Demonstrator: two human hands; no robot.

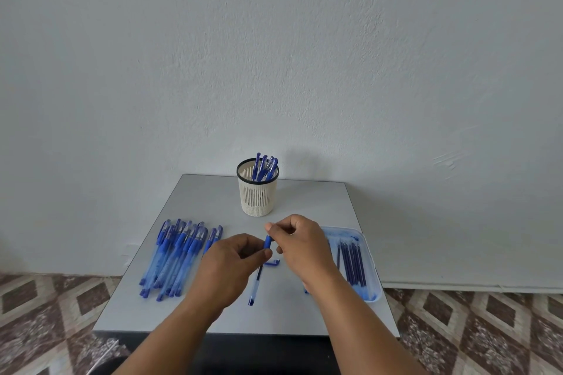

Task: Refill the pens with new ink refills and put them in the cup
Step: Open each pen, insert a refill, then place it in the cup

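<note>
Lying at the left of the frame, a heap of blue pens (178,256) covers the left part of the grey table (304,201), their caps pointing toward the wall and their barrels fanned toward the near edge. Just right of the heap, the left hand (231,268) reaches in from the lower middle of the frame, its fingers curled so that thumb and fingertips pinch the pen being worked on (259,271) near its blue grip. That pen slants from the centre of the frame down toward the near edge, its clear barrel hanging below the left hand. A small blue cap (272,263) lies on the table just beside it, between the two hands. Above the hands, near the far edge of the table, a cream slotted cup (257,195) stands upright with several blue pens inside, leaning to the right. The right hand (300,242) comes next, fingers curled, pinching the upper blue end of the same pen. At the right of the table sits a pale blue tray (370,256) holding a row of dark ink refills (353,262), laid side by side.
</note>
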